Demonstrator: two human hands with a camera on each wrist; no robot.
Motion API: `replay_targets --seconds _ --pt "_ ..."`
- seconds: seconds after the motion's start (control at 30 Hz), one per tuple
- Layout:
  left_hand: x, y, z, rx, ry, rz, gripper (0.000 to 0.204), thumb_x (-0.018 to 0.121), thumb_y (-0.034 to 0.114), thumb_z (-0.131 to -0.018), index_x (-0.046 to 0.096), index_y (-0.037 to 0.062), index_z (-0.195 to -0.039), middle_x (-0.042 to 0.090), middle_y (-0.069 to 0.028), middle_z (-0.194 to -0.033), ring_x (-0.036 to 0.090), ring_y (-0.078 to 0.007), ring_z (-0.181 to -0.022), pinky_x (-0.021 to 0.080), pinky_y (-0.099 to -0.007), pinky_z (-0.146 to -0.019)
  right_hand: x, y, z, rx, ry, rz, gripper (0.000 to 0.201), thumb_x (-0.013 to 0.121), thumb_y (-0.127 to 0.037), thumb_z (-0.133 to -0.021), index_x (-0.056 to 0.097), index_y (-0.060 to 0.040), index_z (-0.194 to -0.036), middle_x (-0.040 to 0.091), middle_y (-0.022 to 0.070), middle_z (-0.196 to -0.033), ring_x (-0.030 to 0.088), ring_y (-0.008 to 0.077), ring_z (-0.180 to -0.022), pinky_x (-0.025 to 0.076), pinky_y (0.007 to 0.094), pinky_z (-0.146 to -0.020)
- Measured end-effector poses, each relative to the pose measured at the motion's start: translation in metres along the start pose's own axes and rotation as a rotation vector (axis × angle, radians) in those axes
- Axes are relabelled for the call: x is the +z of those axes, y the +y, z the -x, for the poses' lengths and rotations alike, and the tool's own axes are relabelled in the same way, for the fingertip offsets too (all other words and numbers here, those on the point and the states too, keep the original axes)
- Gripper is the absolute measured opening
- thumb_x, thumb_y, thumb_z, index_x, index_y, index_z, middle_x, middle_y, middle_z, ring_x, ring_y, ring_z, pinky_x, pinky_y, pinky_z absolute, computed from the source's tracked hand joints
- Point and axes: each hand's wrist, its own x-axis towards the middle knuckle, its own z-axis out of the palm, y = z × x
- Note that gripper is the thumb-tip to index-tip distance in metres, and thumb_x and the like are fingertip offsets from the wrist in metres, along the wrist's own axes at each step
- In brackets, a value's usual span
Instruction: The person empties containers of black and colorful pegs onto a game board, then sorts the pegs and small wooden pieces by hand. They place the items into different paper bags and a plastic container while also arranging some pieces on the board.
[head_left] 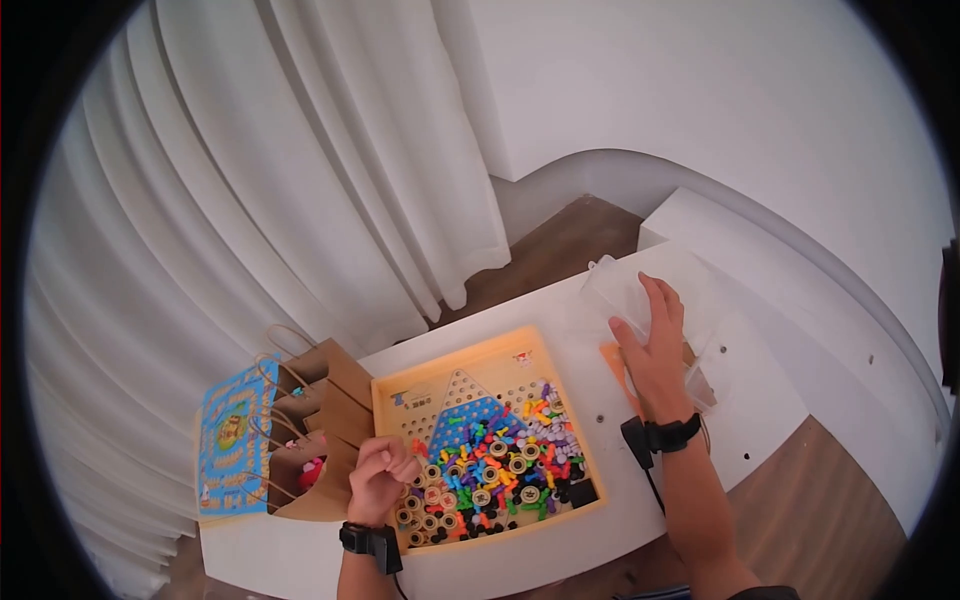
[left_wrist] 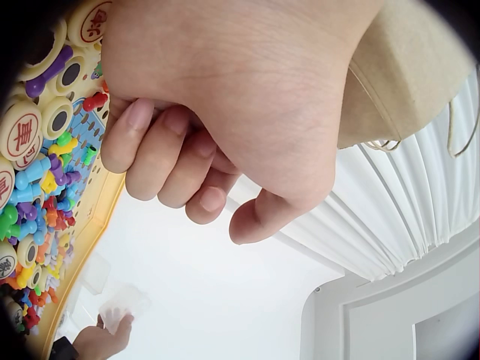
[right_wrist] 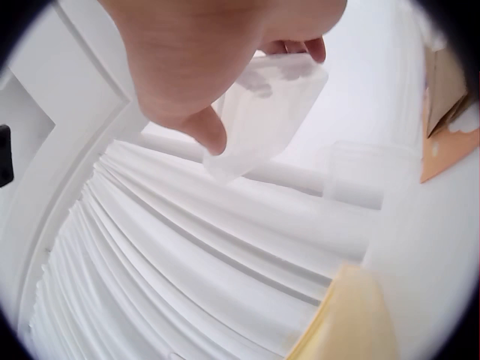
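Note:
My right hand [head_left: 655, 360] grips a translucent plastic box [right_wrist: 266, 120], thumb on one side and fingers on the other, above the right part of the table. My left hand [head_left: 375, 480] hovers by the left edge of a yellow game tray [head_left: 455, 357], fingers loosely curled with nothing between them. Inside the tray lie many coloured plastic pegs [head_left: 545, 465], mixed with round Chinese chess pieces [left_wrist: 19, 133]. Part of a blue star-shaped hole pattern [head_left: 465, 412] shows under the pegs.
Brown paper bags [head_left: 345, 400] with rope handles stand left of the tray, beside a blue printed board [head_left: 215, 455]. An orange-and-brown item [right_wrist: 450, 154] lies under the right hand. White curtains [head_left: 250, 200] hang behind the white table [head_left: 560, 560].

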Motion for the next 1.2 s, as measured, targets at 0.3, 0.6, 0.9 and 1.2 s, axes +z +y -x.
replay_targets --seconds 0.3,0.6,0.9,1.2 --pt "0.015 0.009 -0.005 0.036 -0.068 -0.081 0.034 0.067 0.036 -0.096 0.050 0.0066 -0.100 0.046 -0.0022 -0.082 0.045 -0.0149 -0.065 0.036 -0.0290 -0.057 0.011 -0.059 0.027 -0.251 -0.731 -0.586 0.081 0.078 -0.029 -0.089 0.041 -0.0030 -0.157 0.051 0.0204 -0.148 0.041 0.0372 -0.140 0.031 0.0468 -0.119" --pt "0.028 0.011 -0.007 0.040 -0.165 -0.305 0.055 0.071 0.036 -0.098 0.051 0.0057 -0.140 0.059 -0.0127 -0.134 0.063 -0.0263 -0.119 0.052 -0.0383 -0.094 0.010 -0.072 0.033 -0.327 -1.047 -0.463 0.098 0.096 -0.032 -0.070 0.049 -0.0074 -0.153 0.047 0.0157 -0.145 0.045 0.0324 -0.138 0.039 0.0414 -0.116" --pt "0.050 0.023 -0.001 -0.194 -0.283 -0.343 0.066 0.070 0.014 -0.098 0.039 0.0089 -0.157 0.053 -0.0164 -0.149 0.064 -0.0275 -0.124 0.051 -0.0388 -0.103 0.006 -0.088 0.038 0.030 -1.036 -0.804 0.094 0.091 -0.015 -0.078 0.041 -0.0054 -0.157 0.048 0.0111 -0.144 0.042 0.0254 -0.145 0.039 0.0403 -0.119" --pt "0.017 0.007 -0.002 -0.139 -0.261 -0.374 0.046 0.065 0.002 -0.096 0.054 0.0073 -0.141 0.062 -0.0091 -0.138 0.070 -0.0203 -0.111 0.057 -0.0317 -0.091 0.022 -0.059 0.036 -0.105 -0.865 -0.585 0.047 0.072 -0.001 -0.093 0.060 0.0031 -0.138 0.064 0.0143 -0.134 0.067 0.0198 -0.116 0.060 0.0344 -0.094"
